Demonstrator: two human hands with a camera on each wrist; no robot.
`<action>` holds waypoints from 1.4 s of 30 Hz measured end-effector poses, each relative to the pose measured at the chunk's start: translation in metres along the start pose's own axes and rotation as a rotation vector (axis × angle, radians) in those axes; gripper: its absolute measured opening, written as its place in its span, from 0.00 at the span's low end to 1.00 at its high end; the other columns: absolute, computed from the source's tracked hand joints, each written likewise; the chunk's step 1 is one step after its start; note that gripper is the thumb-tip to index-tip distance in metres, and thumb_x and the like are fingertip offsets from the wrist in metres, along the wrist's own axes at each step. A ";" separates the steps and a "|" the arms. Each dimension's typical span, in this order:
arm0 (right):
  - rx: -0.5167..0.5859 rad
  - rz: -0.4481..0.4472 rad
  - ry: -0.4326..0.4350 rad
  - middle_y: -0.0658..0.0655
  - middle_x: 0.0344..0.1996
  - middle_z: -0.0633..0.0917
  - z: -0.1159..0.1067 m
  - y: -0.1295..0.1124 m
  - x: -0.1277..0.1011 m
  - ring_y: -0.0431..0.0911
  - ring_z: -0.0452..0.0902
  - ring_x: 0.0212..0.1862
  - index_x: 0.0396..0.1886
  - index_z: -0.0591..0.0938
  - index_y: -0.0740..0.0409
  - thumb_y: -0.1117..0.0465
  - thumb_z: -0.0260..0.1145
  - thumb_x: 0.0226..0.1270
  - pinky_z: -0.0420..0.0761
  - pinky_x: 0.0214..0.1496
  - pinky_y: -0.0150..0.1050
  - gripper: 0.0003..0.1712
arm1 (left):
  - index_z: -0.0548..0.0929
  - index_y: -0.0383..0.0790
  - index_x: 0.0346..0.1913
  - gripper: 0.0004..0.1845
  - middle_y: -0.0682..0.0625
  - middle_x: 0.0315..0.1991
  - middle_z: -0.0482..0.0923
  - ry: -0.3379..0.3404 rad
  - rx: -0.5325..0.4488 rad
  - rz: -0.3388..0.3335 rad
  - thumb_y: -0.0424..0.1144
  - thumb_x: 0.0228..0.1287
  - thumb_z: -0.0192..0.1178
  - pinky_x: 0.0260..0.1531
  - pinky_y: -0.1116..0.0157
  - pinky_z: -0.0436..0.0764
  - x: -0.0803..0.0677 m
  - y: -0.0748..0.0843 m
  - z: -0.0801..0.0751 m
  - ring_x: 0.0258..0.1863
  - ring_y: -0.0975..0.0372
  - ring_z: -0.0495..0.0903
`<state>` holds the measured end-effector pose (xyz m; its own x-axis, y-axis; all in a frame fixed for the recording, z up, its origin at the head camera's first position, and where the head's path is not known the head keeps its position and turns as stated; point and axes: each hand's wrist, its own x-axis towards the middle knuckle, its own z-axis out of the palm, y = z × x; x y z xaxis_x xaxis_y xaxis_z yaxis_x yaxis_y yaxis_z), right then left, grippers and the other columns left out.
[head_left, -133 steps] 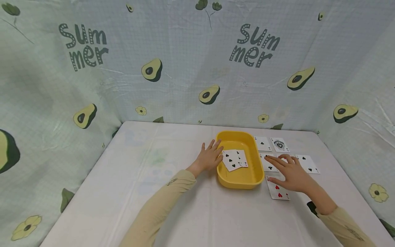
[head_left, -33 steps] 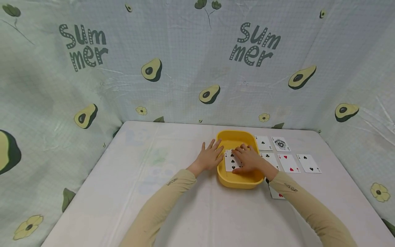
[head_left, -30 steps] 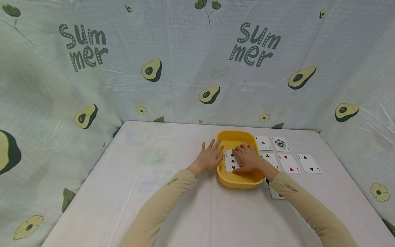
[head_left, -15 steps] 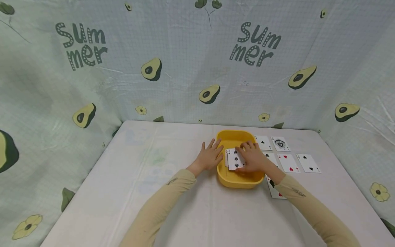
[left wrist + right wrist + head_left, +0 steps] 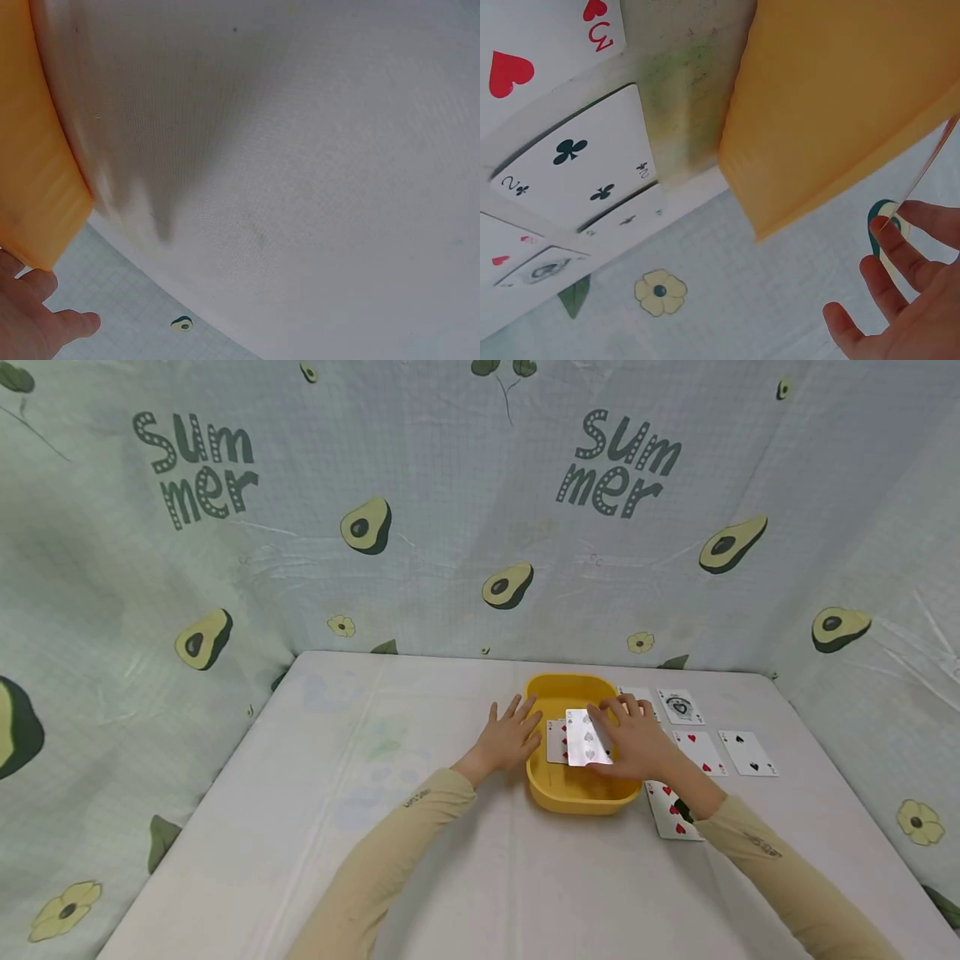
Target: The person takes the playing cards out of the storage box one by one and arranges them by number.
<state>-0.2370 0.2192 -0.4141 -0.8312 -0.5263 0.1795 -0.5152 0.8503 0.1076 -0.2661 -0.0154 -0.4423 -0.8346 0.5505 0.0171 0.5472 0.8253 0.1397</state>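
The right hand, which lay flat on the cards in the yellow tray half a second ago, has now lifted one playing card clear, pinched by its fingers above the tray's middle. So a card is coming out while others stay inside. The left hand still rests with fingers spread straight at the tray's 9 o'clock rim; more cards lie on the desk at 3 o'clock.

Your head cam: high, looks fwd and down over whole table, mid-range. L wrist cam: v. close, low by yellow tray outer wall. R wrist cam: close, low at tray's other side, sees cards. All three share tray.
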 end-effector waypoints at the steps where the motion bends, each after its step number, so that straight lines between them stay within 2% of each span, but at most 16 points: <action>1: 0.004 0.007 0.000 0.59 0.52 0.68 -0.002 0.001 -0.002 0.58 0.57 0.56 0.62 0.65 0.56 0.31 0.62 0.42 0.60 0.55 0.58 0.50 | 0.59 0.46 0.67 0.26 0.50 0.72 0.42 0.003 0.002 0.000 0.49 0.69 0.34 0.63 0.42 0.49 0.000 0.000 0.000 0.71 0.52 0.43; 14: -0.025 0.053 0.012 0.60 0.54 0.67 -0.026 0.010 -0.033 0.59 0.55 0.57 0.63 0.64 0.59 0.34 0.66 0.39 0.55 0.58 0.62 0.54 | 0.58 0.46 0.67 0.26 0.50 0.72 0.41 0.002 0.018 0.008 0.49 0.69 0.35 0.63 0.42 0.49 0.002 -0.001 0.002 0.71 0.53 0.43; 25: -0.040 0.006 0.128 0.59 0.52 0.69 -0.029 0.028 -0.066 0.59 0.57 0.54 0.60 0.66 0.60 0.36 0.70 0.35 0.59 0.52 0.59 0.53 | 0.58 0.46 0.67 0.26 0.51 0.72 0.41 -0.005 0.025 0.003 0.50 0.69 0.34 0.62 0.42 0.50 0.002 -0.001 0.000 0.71 0.53 0.43; 32: 0.003 0.034 0.132 0.60 0.53 0.68 -0.028 0.035 -0.084 0.59 0.57 0.53 0.59 0.67 0.62 0.41 0.73 0.33 0.57 0.52 0.59 0.52 | 0.58 0.46 0.67 0.26 0.51 0.72 0.41 -0.005 0.005 -0.002 0.49 0.69 0.35 0.63 0.42 0.49 0.002 -0.002 0.001 0.71 0.53 0.43; 42: 0.026 0.100 0.086 0.61 0.54 0.68 -0.021 0.046 -0.107 0.60 0.56 0.53 0.59 0.67 0.62 0.42 0.73 0.34 0.57 0.50 0.58 0.51 | 0.58 0.45 0.67 0.26 0.50 0.72 0.42 -0.003 -0.006 -0.002 0.49 0.69 0.35 0.63 0.42 0.48 0.000 -0.001 0.001 0.71 0.52 0.43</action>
<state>-0.1673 0.3148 -0.4080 -0.8584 -0.4353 0.2715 -0.4364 0.8978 0.0597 -0.2669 -0.0157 -0.4435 -0.8355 0.5493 0.0139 0.5452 0.8256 0.1456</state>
